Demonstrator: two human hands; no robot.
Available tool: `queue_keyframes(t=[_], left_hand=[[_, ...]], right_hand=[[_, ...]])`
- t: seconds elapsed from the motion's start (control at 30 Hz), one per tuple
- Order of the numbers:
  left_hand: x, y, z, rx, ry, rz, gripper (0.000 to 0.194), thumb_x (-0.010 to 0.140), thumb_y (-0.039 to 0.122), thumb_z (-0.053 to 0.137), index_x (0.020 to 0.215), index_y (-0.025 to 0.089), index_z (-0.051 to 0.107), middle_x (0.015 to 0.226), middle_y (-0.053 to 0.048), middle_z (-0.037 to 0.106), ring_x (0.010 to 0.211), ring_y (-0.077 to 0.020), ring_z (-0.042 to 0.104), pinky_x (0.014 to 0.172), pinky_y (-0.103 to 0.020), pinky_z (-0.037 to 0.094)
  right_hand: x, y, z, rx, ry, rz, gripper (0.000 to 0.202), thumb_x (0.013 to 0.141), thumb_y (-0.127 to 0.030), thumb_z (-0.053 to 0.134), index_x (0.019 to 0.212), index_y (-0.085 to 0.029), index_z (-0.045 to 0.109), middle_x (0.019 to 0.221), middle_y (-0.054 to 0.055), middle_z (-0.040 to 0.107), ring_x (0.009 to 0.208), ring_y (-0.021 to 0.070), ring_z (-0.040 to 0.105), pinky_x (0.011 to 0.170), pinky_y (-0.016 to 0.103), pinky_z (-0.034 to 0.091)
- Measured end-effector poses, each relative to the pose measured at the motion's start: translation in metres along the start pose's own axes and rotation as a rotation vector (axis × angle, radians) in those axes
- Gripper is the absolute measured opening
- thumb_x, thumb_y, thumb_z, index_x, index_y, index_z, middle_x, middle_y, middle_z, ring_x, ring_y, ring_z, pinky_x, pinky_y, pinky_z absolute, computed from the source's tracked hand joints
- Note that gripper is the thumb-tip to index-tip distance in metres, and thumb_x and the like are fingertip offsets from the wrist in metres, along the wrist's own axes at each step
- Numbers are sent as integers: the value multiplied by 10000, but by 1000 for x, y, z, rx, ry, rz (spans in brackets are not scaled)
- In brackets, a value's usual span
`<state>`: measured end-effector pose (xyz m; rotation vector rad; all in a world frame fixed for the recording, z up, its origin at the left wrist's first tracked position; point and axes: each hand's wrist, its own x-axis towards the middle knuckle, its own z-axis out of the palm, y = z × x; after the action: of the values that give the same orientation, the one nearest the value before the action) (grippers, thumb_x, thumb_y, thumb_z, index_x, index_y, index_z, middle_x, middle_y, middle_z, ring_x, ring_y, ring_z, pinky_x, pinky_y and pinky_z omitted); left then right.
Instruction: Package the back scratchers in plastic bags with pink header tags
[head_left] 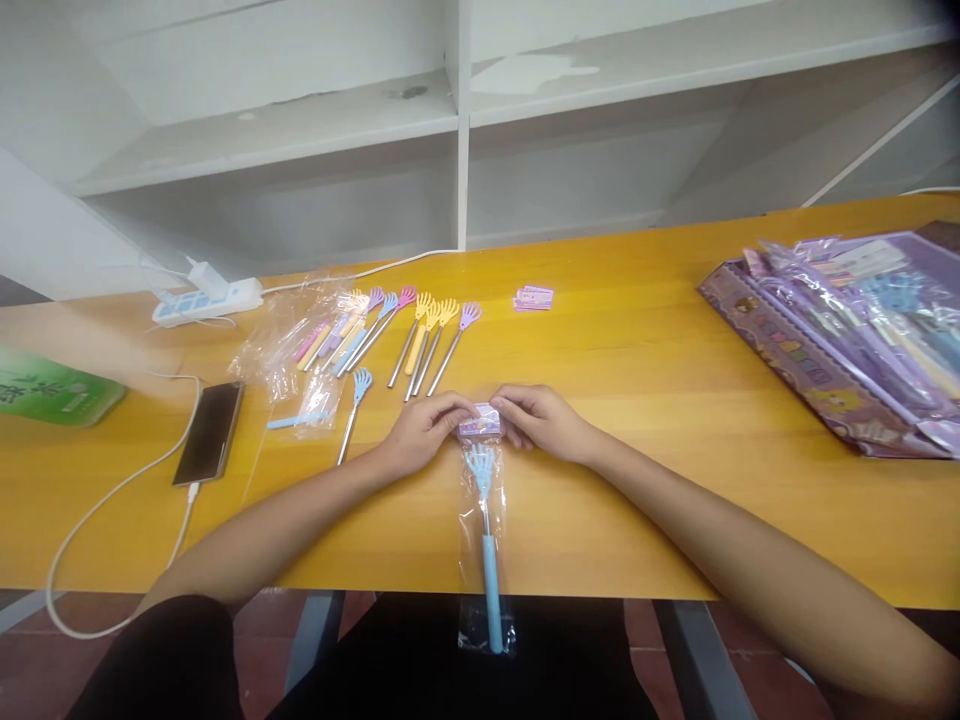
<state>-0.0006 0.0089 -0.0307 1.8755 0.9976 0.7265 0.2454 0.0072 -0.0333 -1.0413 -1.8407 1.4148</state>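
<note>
The left hand [427, 432] and right hand [544, 425] pinch the card [480, 419] topping a clear bag [469, 565] across the counter's [615, 540] near edge. The bag looks light, limp, slippery; the blue scratcher [488, 548] inside seems stiffer, its handle [492, 595] likely the surest hold.

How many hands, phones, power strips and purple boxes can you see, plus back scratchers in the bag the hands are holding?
Hands: 2, left hand and right hand
Phone: 1
Power strip: 1
Purple box: 1
Bagged scratcher: 1
Total: 6
</note>
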Motion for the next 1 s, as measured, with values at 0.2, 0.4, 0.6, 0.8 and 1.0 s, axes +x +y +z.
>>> queue_keyframes(t=[0.2,0.4,0.6,0.8,1.0], left_hand=[[0,2,-1,-15,-31,39,257,1029,393,573,1059,219,760,1029,-47,777,974,-198,711,906,-311,532],[-3,4,1,-76,-31,44,251,1020,380,601,1085,214,778,1022,-66,786,846,-179,737,809,-294,571],[-4,4,1,-138,-50,53,249,1012,391,629,1086,208,782,989,-64,777,759,-152,740,776,-285,587],[-4,8,0,-152,-99,58,240,1017,383,619,1040,198,771,907,-51,759,740,-150,737,752,-276,587],[-4,7,2,-168,-108,47,239,1016,395,612,1021,189,731,897,-46,742,740,-154,736,763,-283,579]], right_hand=[[0,-1,1,32,21,4,472,1044,-599,502,788,-208,572,539,-45,593,435,95,515,487,226,437],[-1,-1,0,86,46,16,464,1025,-614,535,810,-206,586,524,-48,585,421,95,497,459,224,410],[-2,-2,1,102,64,12,470,1016,-622,547,801,-205,586,510,-51,574,412,93,485,449,221,398],[-1,-3,0,97,61,4,474,1005,-632,555,789,-211,581,500,-49,566,410,98,488,442,222,400],[-2,-2,1,72,71,-5,469,1008,-623,552,786,-211,585,489,-52,555,418,100,488,448,222,406]])
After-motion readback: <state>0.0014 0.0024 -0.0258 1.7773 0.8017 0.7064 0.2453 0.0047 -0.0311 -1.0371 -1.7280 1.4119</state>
